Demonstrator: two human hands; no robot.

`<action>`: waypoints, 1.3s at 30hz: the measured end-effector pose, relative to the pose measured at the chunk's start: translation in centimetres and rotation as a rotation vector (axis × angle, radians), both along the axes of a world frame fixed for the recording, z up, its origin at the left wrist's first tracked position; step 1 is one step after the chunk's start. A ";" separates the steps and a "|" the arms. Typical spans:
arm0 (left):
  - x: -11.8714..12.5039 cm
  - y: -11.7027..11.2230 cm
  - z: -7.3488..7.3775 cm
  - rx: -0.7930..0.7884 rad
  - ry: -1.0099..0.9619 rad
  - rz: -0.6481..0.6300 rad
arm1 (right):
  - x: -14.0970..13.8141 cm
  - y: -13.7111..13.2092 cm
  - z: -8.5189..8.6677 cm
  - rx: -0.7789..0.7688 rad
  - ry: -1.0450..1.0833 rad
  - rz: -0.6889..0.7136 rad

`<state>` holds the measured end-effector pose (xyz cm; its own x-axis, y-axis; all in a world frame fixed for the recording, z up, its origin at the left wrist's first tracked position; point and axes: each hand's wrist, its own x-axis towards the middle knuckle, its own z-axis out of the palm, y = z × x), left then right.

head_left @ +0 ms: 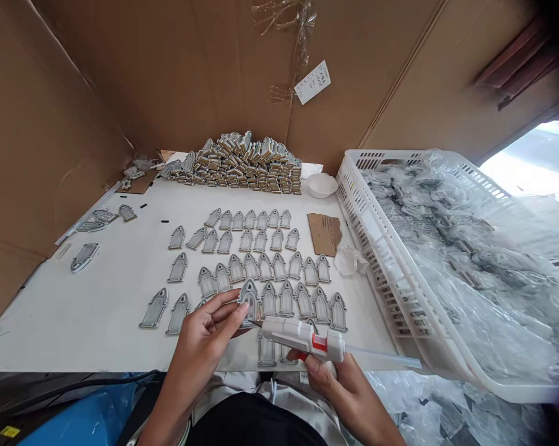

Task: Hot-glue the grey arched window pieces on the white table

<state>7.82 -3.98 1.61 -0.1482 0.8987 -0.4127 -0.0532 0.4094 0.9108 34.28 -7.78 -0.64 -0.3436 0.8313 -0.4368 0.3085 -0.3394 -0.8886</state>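
Note:
My left hand (209,334) pinches a small grey arched window-shaped piece (248,300) between thumb and fingers, raised over the table. My right hand (332,378) is wrapped round the handle of a white hot glue gun (302,336) with red parts. Its dark nozzle points left, at the lower edge of the held piece; I cannot tell whether they touch. A clear glue stick (384,356) sticks out of the gun's back end. Several like pieces lie in rows on the white table (107,316), some right behind and under the gun.
At the back rises a stacked pile of such pieces (242,164) against cardboard walls (190,68). On the right a white plastic basket (381,248) holds clear bags of parts. Beside it are a white bowl (322,185), a cardboard scrap (324,234) and crumpled film (350,261).

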 end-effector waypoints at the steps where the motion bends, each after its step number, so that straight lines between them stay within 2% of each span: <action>1: 0.0 0.0 0.0 -0.001 0.012 0.003 | -0.1 -0.1 -0.1 0.012 -0.018 0.000; 6: -0.1 -0.1 -0.5 0.008 0.166 -0.021 | -0.5 -1.3 -1.3 0.103 -0.212 -0.027; 9: -0.1 -0.2 -1.1 0.023 0.277 -0.042 | -0.5 -1.5 -1.1 0.182 -0.292 -0.037; 13: 0.2 -0.2 -2.1 0.042 0.381 -0.083 | -0.7 -0.7 0.8 0.325 -0.397 0.296; 16: 0.6 -0.2 -2.6 0.064 0.441 -0.131 | -1.5 -0.4 1.8 0.617 -0.650 0.430; 18: 0.7 0.0 -2.6 0.081 0.477 -0.157 | -2.0 -0.5 2.0 0.866 -0.808 0.452; 20: 0.4 0.4 -2.3 0.090 0.469 -0.162 | -1.7 -0.7 2.3 1.036 -0.871 0.439; 22: -0.4 1.3 -1.9 0.106 0.423 -0.104 | -0.2 -0.4 3.1 1.104 -0.864 0.368; 23: -1.0 2.0 -1.8 0.119 0.397 -0.047 | 1.1 -0.2 3.5 1.116 -0.847 0.290; 25: -2.4 3.7 -1.8 0.159 0.362 0.066 | 4.3 0.6 4.5 1.075 -0.783 0.171; 27: -3.9 6.0 -2.0 0.200 0.358 0.120 | 7.8 1.7 5.0 0.940 -0.693 -0.078; 29: -5.3 8.8 -2.2 0.227 0.381 0.129 | 10.6 3.0 5.1 0.747 -0.616 -0.396; 32: -7.4 13.6 -2.1 0.263 0.408 0.182 | 12.6 4.6 4.5 0.580 -0.529 -0.668; 35: -9.9 18.7 -1.4 0.256 0.465 0.256 | 13.0 5.1 3.6 0.521 -0.464 -0.773; 39: -13.1 24.1 -0.4 0.138 0.523 0.233 | 13.6 4.7 2.1 0.462 -0.389 -0.744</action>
